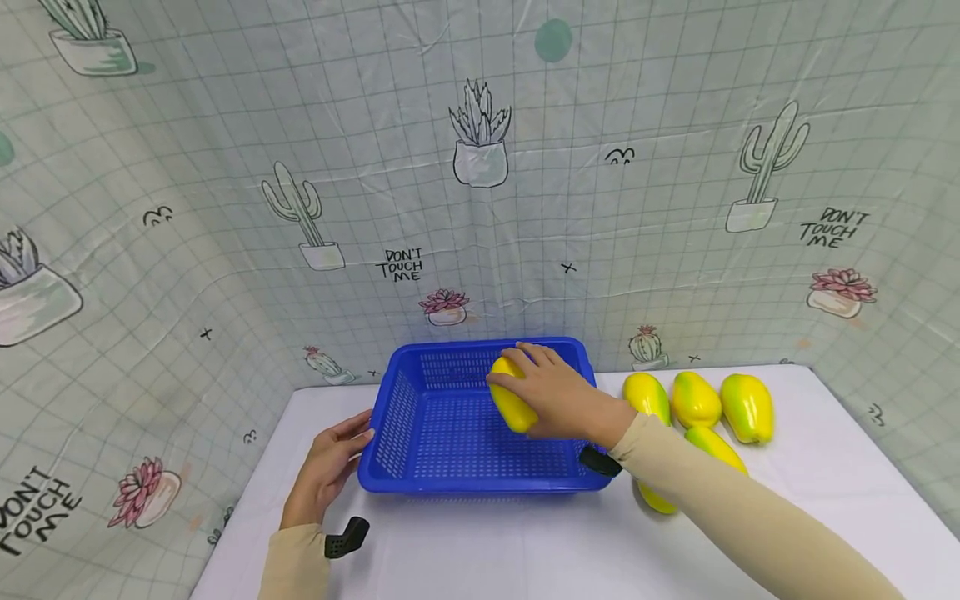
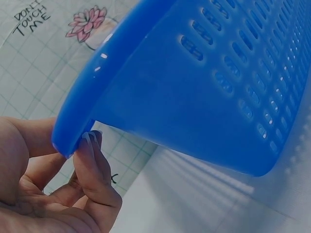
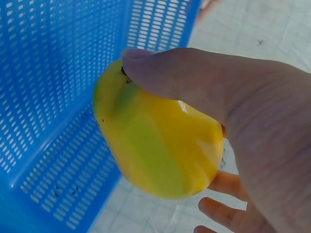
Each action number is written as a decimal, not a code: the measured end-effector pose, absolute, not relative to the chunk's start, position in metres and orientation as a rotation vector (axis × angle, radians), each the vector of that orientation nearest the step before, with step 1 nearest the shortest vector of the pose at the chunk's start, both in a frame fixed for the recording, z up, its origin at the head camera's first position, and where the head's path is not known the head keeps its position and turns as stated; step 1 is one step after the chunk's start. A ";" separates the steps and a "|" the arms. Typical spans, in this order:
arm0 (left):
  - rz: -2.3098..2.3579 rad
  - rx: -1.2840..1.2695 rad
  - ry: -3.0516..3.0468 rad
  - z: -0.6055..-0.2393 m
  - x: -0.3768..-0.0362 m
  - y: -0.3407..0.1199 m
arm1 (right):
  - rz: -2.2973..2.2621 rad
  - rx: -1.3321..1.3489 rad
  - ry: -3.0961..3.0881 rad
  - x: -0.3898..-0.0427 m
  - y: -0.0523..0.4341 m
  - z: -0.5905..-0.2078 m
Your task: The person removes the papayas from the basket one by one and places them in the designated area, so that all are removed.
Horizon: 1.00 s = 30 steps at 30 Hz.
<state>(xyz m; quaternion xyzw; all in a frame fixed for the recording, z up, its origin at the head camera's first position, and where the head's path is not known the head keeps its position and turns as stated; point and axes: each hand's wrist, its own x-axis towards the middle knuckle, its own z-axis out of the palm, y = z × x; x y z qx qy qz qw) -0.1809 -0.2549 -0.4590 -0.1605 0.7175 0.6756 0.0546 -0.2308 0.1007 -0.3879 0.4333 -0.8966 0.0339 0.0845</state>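
Right hand: the right hand (image 1: 558,392) is gripping a mango (image 1: 512,398) from above, thumb and fingers curled round it, and is holding it over the inside of the basket (image 1: 420,483); the top grip is keeping the fruit free of the walls.
Left hand: the left hand (image 1: 330,462) is pinching the basket's left rim, fingertips (image 2: 90,145) under the lip and thumb on the outer side, likely steadying the light plastic so it is not sliding on the table (image 1: 525,542).
Held mango: it is showing a smooth, glossy yellow skin with a green flush toward one end and a few dark specks near the thumb; it is sitting lengthwise in the hand, clear of the basket floor as far as the right wrist view shows.
Basket: it is blue, rectangular, with slotted walls and floor, and is standing at the back middle of the table, against the backdrop; nothing is lying on the part of its floor that is showing.
Other mangoes: four mangoes (image 1: 693,400) are lying close together on the table just right of the basket, partly behind the right forearm.
Backdrop: a cactus-print cloth (image 1: 480,167) is hanging behind the table.
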 end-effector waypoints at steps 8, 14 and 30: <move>2.050 -0.484 2.177 -0.461 -0.182 -0.257 | 0.148 1.217 -2.659 -0.220 0.126 -0.382; 2.060 -0.483 2.166 -0.464 -0.183 -0.258 | 0.181 1.186 -2.610 -0.212 0.145 -0.384; 2.076 -0.461 2.150 -0.461 -0.181 -0.258 | 0.255 1.102 -2.506 -0.194 0.207 -0.391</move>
